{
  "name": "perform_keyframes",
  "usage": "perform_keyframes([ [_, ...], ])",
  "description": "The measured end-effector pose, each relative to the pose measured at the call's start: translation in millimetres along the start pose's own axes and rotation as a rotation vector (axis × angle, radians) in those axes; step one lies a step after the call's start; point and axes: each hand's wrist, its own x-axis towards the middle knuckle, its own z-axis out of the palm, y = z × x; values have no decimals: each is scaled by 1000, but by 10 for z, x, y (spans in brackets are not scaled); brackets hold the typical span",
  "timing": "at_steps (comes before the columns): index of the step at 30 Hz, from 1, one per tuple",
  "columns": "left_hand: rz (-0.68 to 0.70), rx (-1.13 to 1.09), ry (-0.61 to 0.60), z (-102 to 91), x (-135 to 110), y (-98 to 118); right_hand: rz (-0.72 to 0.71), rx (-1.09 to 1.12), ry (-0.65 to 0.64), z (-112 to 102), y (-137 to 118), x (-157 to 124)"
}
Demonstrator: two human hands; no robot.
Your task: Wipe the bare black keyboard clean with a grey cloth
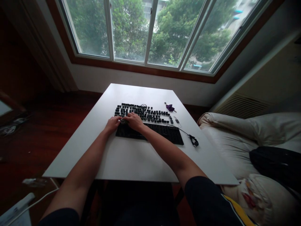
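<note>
A black keyboard (pixel 162 133) lies across the white table, its upper left part under my hands. Behind it many loose black keycaps (pixel 154 116) are spread in rows. My left hand (pixel 113 123) is at the keyboard's upper left corner, fingers closed together. Close beside it my right hand (pixel 133 121) reaches over the keyboard's left end, its fingers drawn in toward the left fingertips. Something small and greyish shows between the fingertips of both hands, too small to name. The fingers of the right hand are partly hidden by its back.
A black USB cable (pixel 193 140) lies bundled right of the keyboard on the white table (pixel 131 160). Behind are a purple item (pixel 169 107) with a stick and a small dark piece with wire loops (pixel 176 120). A cushioned sofa (pixel 223 141) stands right; a window is ahead.
</note>
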Motion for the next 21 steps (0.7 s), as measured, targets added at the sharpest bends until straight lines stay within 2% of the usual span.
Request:
perform_keyframes([
  [3,-14,24,-18,1,9,-16,-15,-42,-61,33,-3,73],
  [8,-37,41,-29,-13,14,-29,-10,-60,-167,-39,45,161],
  [13,-66,56,-40,-4,13,-42,-18,-44,-122,-61,-103,223],
  [15,-59,56,-37,1,10,-43,-4,-35,-141,-61,-134,212],
  [21,-43,9,-21,-13,-1,-22,4,-66,-236,-150,62,70],
])
